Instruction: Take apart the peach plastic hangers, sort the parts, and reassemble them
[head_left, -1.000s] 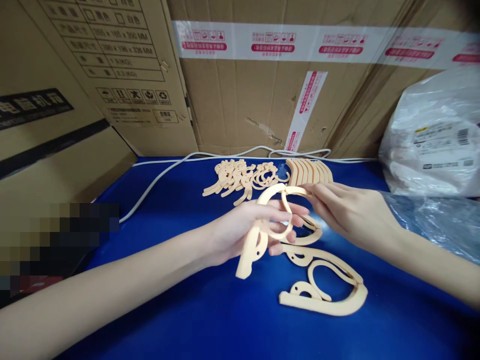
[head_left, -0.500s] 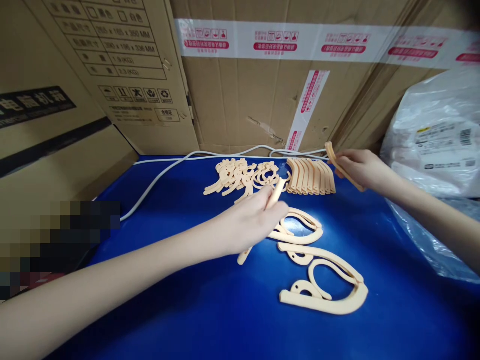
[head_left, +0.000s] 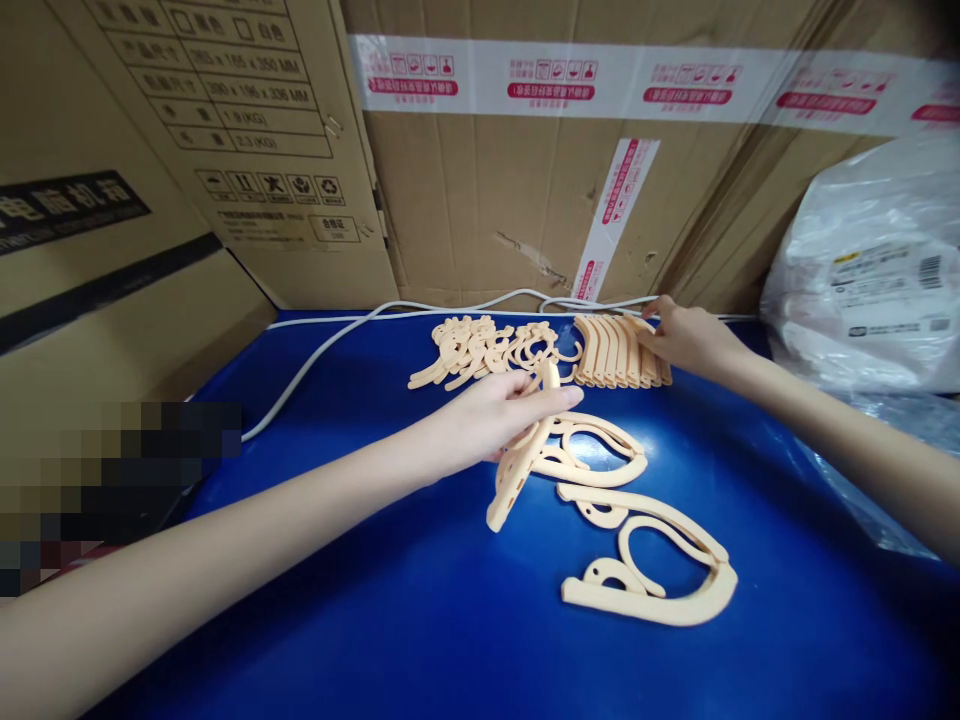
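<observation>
Roughly counted, the tan plastic parts on the blue counter (head_left: 360, 620) made four groups. One curved piece (head_left: 517, 465) was in the left hand (head_left: 487, 415). Two larger looped pieces (head_left: 652, 585) lay flat just in front of that hand. One row of strips (head_left: 615, 352) stood on edge, some eight or nine, packed too tightly to count surely. One loose pile of small offcuts (head_left: 472, 350) lay left of the row.

The left hand was closed around the curved piece's upper end, and its lower end reached down to the counter. The right hand (head_left: 686, 338) lay with fingers stretched over the right end of the row. Whether it pinched the last strip or only pressed it could not be told.

Half a second before, the right hand had held a strip lifted clear to the right of the row; now it was down at the row's end. A second before, both hands had met at mid-counter on one piece.

Cardboard boxes (head_left: 510, 200) closed off the back and left, with one white cable (head_left: 330, 345) along the rear edge. One plastic bag (head_left: 862, 270) crowded the right. Bare blue surface lay open at the near side and to the left.
</observation>
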